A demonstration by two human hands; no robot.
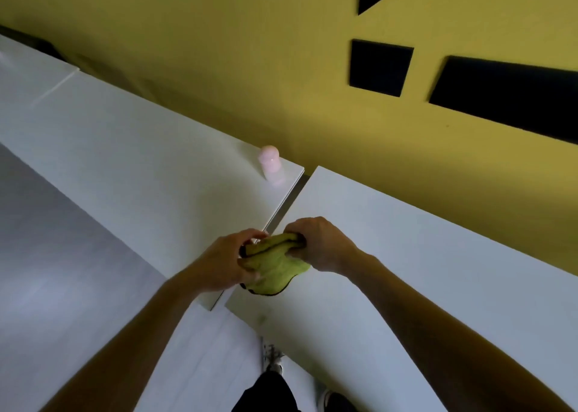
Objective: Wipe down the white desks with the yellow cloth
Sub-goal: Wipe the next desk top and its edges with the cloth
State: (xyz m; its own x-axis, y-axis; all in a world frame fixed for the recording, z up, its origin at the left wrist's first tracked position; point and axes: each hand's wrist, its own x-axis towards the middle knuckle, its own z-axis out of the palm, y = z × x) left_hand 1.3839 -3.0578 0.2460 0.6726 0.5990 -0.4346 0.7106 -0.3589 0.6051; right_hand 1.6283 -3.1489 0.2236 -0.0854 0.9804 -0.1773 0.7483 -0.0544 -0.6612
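View: I am looking down from the head camera, at a tilt, onto two white benches standing end to end along a yellow wall (219, 52).
Left bench (125, 149): a plain white top that runs from the left edge of my view to a narrow dark gap near the middle.
Right bench (422, 255): a white top that starts just past that gap and runs off the right side.
Yellow cloth (275, 267): bunched up between the two hands. It is over the gap, near the front edge of the benches. A thin black trim shows along its lower edge. I cannot tell whether it touches either bench.
Left hand (225, 261): clenched around the left end of the cloth, with the thumb and fingers curled into the fabric.
Right hand (316, 242): gripping the right end of the cloth, knuckles up and fingers tucked into the folds.
Pink bottle (270, 164): a small, pale, blurred container, upright at the far right corner of the left bench, close to the wall and well apart from the hands.
Wall panels (380, 67): flat black shapes mounted on the yellow wall at the upper right.
Floor (62, 255): pale grey, visible in front of the benches.
Below the arms: dark trousers (269, 393) and a light shoe (273, 357), close to the front edge of the right bench.
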